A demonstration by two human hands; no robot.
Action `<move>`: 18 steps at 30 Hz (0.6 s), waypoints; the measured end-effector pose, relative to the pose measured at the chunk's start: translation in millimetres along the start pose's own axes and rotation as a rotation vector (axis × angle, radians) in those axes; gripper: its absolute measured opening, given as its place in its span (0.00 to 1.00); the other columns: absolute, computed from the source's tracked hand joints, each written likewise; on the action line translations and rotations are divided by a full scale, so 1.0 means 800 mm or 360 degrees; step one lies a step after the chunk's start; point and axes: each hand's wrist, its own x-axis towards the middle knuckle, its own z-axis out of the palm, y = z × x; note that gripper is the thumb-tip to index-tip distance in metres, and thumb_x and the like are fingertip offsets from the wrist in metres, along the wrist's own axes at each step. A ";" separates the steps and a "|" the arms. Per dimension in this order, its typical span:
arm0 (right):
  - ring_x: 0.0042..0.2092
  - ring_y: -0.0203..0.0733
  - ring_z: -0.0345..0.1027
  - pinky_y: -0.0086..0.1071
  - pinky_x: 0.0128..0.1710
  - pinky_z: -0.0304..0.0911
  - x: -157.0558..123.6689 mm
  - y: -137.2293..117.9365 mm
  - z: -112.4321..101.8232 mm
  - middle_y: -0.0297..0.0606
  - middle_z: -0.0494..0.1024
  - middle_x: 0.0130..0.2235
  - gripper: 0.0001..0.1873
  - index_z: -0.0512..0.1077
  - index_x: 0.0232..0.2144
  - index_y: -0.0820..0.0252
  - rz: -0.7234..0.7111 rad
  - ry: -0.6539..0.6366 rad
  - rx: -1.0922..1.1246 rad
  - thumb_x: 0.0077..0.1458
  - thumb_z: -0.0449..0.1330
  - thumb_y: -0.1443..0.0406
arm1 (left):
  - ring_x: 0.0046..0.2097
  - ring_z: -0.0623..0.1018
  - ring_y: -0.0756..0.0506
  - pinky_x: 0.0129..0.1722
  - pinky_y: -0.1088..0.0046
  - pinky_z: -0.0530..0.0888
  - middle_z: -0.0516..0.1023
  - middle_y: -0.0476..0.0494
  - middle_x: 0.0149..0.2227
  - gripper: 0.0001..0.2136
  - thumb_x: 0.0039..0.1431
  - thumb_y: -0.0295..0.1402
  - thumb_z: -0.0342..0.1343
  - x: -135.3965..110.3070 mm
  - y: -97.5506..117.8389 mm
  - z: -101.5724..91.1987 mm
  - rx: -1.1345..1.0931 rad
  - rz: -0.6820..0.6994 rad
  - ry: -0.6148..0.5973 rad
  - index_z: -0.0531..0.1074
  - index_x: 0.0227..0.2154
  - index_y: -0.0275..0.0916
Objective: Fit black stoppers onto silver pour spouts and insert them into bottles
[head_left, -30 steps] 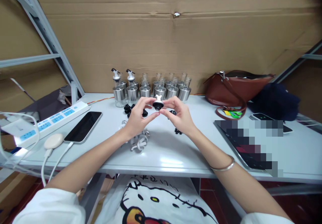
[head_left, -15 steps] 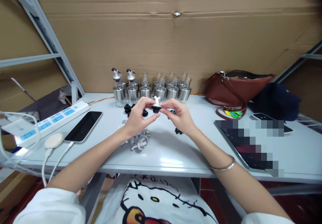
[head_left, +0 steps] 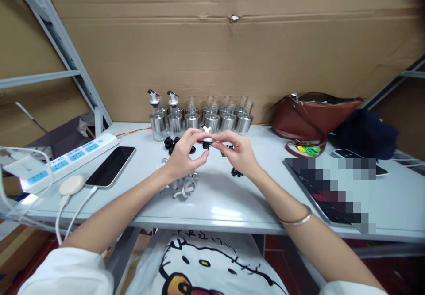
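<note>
Between both hands, above the table, is a white pourer spout (head_left: 207, 139) with a black stopper at its lower end. My left hand (head_left: 186, 152) grips its rim from the left, the thumb lower, near the stopper. On the other side my right hand (head_left: 236, 151) pinches it with thumb and forefinger. Below my left hand lie several white spout parts (head_left: 184, 188). Black stoppers (head_left: 168, 143) sit behind that hand, partly hidden by it. Small black parts (head_left: 236, 172) lie by my right hand, some partly covered.
Glass bottles with steel sleeves (head_left: 211, 122) stand in rows at the back; two front-left ones carry pourers. To the left are a phone (head_left: 110, 166), a power strip (head_left: 71, 160) and cables. A brown bag (head_left: 312, 116) and a tablet-like device (head_left: 318, 191) lie right.
My left thumb has moved slightly down and left on the stopper, and more of the black lower end shows. Both hands stay around the pourer spout in nearly the same place.
</note>
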 end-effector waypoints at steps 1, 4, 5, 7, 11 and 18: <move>0.36 0.40 0.73 0.36 0.40 0.69 0.000 0.000 0.000 0.35 0.79 0.35 0.06 0.75 0.33 0.56 -0.0003 -0.0001 -0.0004 0.53 0.61 0.61 | 0.43 0.71 0.47 0.41 0.70 0.72 0.68 0.43 0.41 0.17 0.52 0.24 0.54 0.000 0.000 0.000 -0.0008 0.0003 -0.0008 0.67 0.46 0.41; 0.36 0.40 0.73 0.36 0.40 0.69 0.000 -0.002 0.000 0.35 0.79 0.34 0.06 0.75 0.34 0.55 -0.0004 -0.0012 -0.0017 0.53 0.60 0.62 | 0.43 0.71 0.46 0.43 0.69 0.72 0.67 0.43 0.41 0.16 0.53 0.24 0.52 0.000 0.001 0.000 -0.0070 -0.0029 -0.0010 0.68 0.45 0.42; 0.36 0.39 0.73 0.35 0.40 0.69 0.000 -0.002 0.000 0.35 0.79 0.34 0.06 0.75 0.34 0.55 -0.0006 -0.0016 -0.0020 0.53 0.60 0.62 | 0.43 0.70 0.46 0.43 0.69 0.72 0.67 0.43 0.41 0.16 0.53 0.24 0.52 -0.001 0.001 0.001 -0.0112 -0.0067 -0.0009 0.68 0.45 0.42; 0.36 0.39 0.73 0.35 0.39 0.69 0.000 -0.003 0.000 0.35 0.79 0.34 0.07 0.75 0.35 0.55 -0.0011 -0.0019 -0.0024 0.53 0.60 0.63 | 0.45 0.70 0.47 0.45 0.69 0.72 0.66 0.44 0.43 0.15 0.54 0.24 0.52 -0.002 0.000 0.002 -0.0238 -0.0182 -0.0017 0.69 0.45 0.43; 0.34 0.38 0.72 0.34 0.37 0.68 0.001 -0.003 -0.001 0.35 0.79 0.35 0.07 0.75 0.35 0.56 -0.0002 -0.0004 -0.0040 0.53 0.60 0.63 | 0.49 0.70 0.47 0.47 0.69 0.72 0.64 0.44 0.47 0.15 0.55 0.25 0.52 -0.004 -0.002 0.006 -0.0547 -0.0379 -0.0046 0.69 0.45 0.45; 0.34 0.37 0.72 0.32 0.36 0.68 0.001 -0.004 0.001 0.35 0.79 0.35 0.06 0.75 0.34 0.57 -0.0019 0.0018 -0.0006 0.53 0.60 0.65 | 0.50 0.69 0.47 0.48 0.70 0.71 0.62 0.45 0.48 0.15 0.55 0.26 0.54 -0.004 -0.003 0.005 -0.0708 -0.0426 -0.0081 0.69 0.45 0.46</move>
